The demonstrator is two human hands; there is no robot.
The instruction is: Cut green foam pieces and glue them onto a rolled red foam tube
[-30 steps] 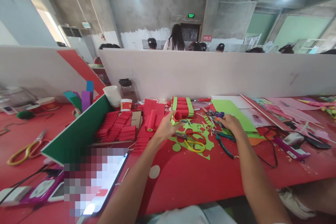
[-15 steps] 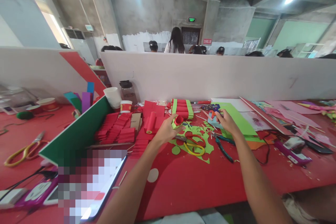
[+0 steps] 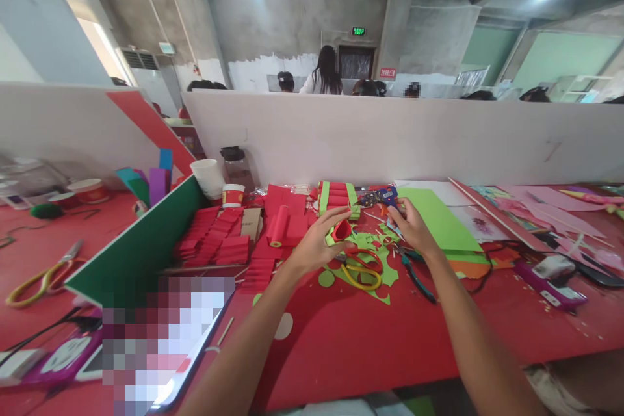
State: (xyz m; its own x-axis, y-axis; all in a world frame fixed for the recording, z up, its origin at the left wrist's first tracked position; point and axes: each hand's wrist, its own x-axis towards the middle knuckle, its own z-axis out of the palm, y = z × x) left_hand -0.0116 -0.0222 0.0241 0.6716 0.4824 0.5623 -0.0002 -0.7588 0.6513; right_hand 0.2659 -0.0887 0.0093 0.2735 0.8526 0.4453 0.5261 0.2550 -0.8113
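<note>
Your right grip has closed on the blue glue gun and raised it off the counter, nozzle pointing left. Your left grip stays clenched round the red paper roll, just beyond the scissors, near the gun.

A long table covered in red carries everything. Near its middle, yellow-handled scissors lie on a light green paper scrap with round holes cut out, teal-handled pliers just beside them. Farther back lie stacks of folded red paper, a bundle of red rolls banded in green, and a light green sheet. A white paper cup and a smaller red-and-white cup stand near the divider. A second pair of scissors lies far left, pink paper far right.
</note>
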